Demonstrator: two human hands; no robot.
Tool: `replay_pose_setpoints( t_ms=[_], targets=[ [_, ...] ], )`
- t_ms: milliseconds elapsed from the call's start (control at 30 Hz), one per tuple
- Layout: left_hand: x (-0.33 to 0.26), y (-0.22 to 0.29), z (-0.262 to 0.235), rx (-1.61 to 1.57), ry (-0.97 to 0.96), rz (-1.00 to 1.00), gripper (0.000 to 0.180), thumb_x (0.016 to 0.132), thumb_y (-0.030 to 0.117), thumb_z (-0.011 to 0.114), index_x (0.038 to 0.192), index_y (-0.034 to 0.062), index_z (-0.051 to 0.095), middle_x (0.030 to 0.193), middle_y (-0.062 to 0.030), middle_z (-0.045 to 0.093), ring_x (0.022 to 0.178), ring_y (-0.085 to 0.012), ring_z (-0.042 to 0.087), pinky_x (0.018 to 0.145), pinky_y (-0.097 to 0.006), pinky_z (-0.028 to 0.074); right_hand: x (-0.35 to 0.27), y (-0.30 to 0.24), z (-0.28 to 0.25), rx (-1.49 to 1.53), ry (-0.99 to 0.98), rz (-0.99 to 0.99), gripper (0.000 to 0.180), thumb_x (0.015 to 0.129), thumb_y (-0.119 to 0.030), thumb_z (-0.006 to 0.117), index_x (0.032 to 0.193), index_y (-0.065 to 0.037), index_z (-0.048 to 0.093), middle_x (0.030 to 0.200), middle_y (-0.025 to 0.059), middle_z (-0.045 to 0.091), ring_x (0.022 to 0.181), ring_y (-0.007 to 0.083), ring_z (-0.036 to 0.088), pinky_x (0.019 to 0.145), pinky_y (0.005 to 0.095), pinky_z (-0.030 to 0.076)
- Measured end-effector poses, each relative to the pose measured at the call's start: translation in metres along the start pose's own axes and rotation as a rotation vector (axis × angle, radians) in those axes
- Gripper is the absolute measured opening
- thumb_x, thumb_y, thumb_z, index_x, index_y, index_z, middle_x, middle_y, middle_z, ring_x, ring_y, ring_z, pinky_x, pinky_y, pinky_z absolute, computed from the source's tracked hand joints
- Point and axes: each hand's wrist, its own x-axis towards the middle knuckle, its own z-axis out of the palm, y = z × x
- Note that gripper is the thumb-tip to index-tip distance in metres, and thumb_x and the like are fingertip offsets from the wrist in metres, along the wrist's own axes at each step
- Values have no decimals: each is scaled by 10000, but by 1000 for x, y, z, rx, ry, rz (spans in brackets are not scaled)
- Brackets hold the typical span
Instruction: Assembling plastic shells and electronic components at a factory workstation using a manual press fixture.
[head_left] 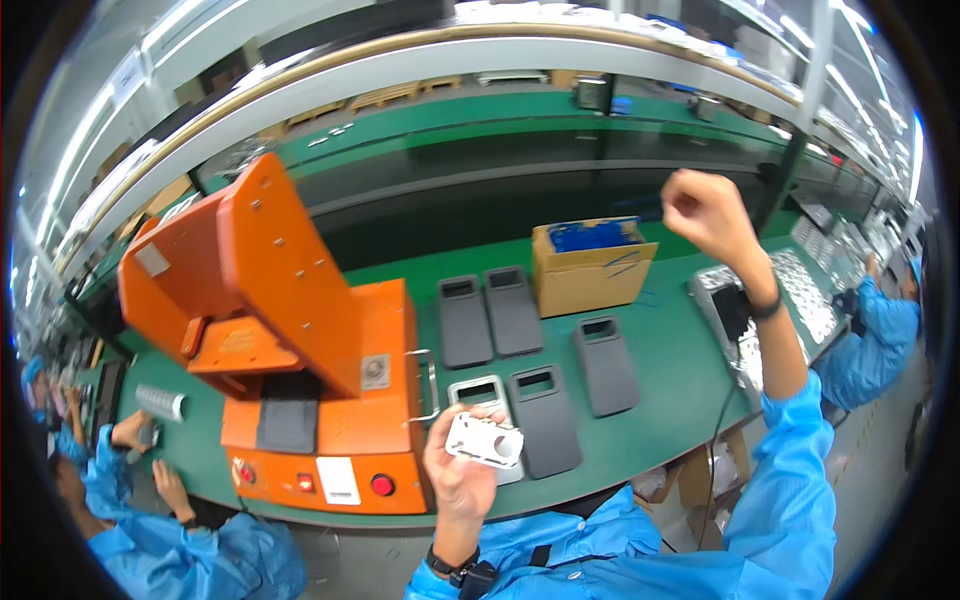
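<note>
Holding a small silvery rectangular metal plate with cut-out holes (475, 436) in the left hand (460, 478), gripped narrowly between thumb and fingers, over the near side of the green tabletop (670, 390), just right of a bulky orange metal machine (290, 290). Covering from view part of a flat silvery shell (510, 474) beneath, with four dark-grey flat rectangular shells (548, 432) to the far side and the right. Holding the right hand (710, 217) aloft at far right with curled fingers (impossible to say whether around anything), to the right of an open brown cardboard box (590, 282) with blue contents (590, 236), well apart from the plate
</note>
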Motion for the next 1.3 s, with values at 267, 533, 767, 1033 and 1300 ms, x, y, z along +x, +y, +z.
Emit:
replay_pose_setpoints(
  t_ms=[267, 533, 767, 1033, 1300],
  targets=[
    [-4, 1, 12, -23, -1, -55, 735, 773, 228, 728, 1407, 159, 361, 1135, -136, 535, 1062, -302, 558, 929, -403, 510, 6, 81, 68, -386, -492, -206, 58, 715, -116, 607, 724, -78, 649, 747, 90, 644, 749, 321, 646, 669, 425, 543],
    [-7, 0, 5, -130, -138, -71, 732, 779, 95, 697, 1420, 174, 353, 1256, -246, 541, 1235, -437, 506, 1026, -529, 456, -14, 63, 67, -470, -480, -229, 184, 741, -76, 618, 896, -88, 716, 850, 58, 624, 917, 258, 593, 822, 373, 502],
    [-7, -6, 0, -193, -253, -64, 755, 766, 47, 713, 1420, 163, 354, 1270, -274, 544, 1240, -436, 506, 1024, -537, 451, -58, -11, 44, -375, -93, -167, 100, 769, -42, 665, 855, -64, 617, 761, 56, 575, 755, 248, 551, 702, 357, 418],
    [-8, -17, 2, -107, -214, -69, 709, 743, 41, 710, 1370, 101, 385, 1230, -225, 553, 1246, -396, 503, 1003, -500, 487, -141, -91, 57, 187, -162, -56, 177, 736, -54, 747, 877, -56, 641, 821, 84, 659, 715, 254, 624, 628, 357, 491],
    [-14, -40, 17, 117, -193, -166, 702, 763, -120, 683, 1378, -21, 360, 1279, -278, 537, 1237, -361, 529, 1046, -440, 453, -196, -155, 98, 459, 213, -45, 423, 642, -84, 852, 1031, -37, 693, 953, 112, 687, 818, 259, 673, 708, 344, 549]
  ],
)
